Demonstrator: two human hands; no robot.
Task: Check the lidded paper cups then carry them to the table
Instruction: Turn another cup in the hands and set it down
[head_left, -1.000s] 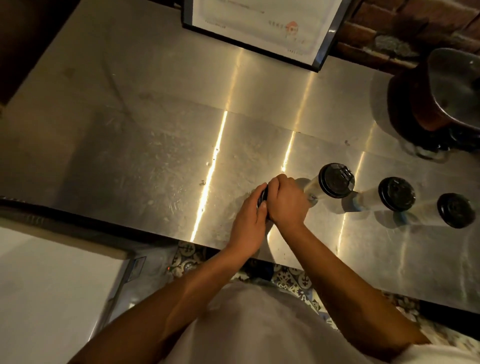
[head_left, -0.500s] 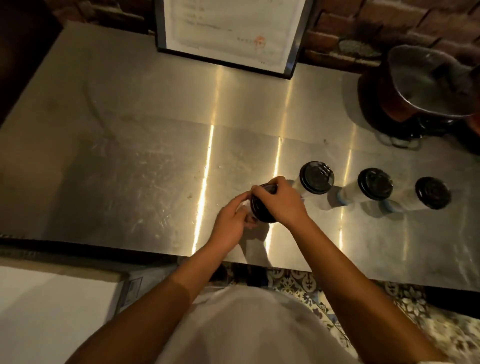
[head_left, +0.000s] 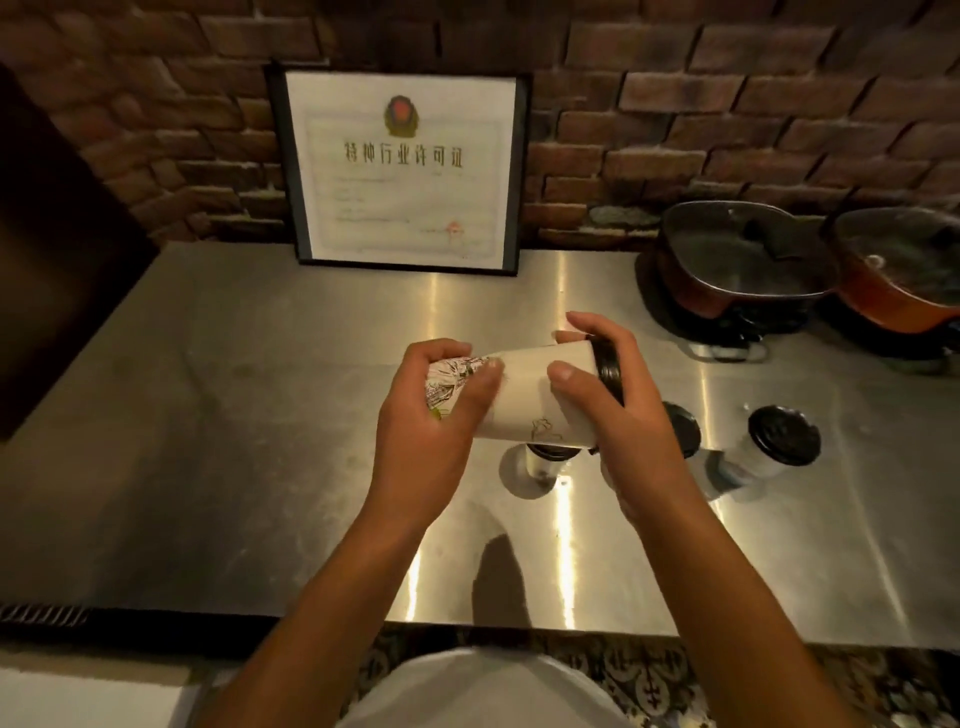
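Nearest: a pale garment (head_left: 483, 691) at the bottom edge, and a dark floor strip with a light ornamental pattern (head_left: 649, 675) between it and the surface.

Surface (head_left: 260, 467): brushed steel, flat, scuffed, with bright vertical streaks of reflected light.

Hands, two, both bare. The left hand (head_left: 421, 441) wraps the narrow base of a paper cup (head_left: 524, 400); the right hand (head_left: 623, 415) cups the lidded end, thumb on the cup wall and fingers curled over the black plastic lid (head_left: 607, 366). The cup is a white tapered cylinder with line drawings printed on it, held on its side in the air above the surface, lid to the right.

Further cups standing on the surface, three visible: one directly beneath the held cup (head_left: 545, 460), mostly hidden; one behind the right hand (head_left: 684, 428), only its round black lid showing; one to the right (head_left: 769, 444), upright, fully seen.

Far right: two round orange-sided pans with glass lids (head_left: 737, 260) (head_left: 898, 270), on dark bases.

Far: one black-framed certificate (head_left: 400, 171), leaning against a rough red brick wall (head_left: 727, 119).

Change: half a second ago the cup stood upright on the surface in both hands; it is now raised and tipped horizontal.
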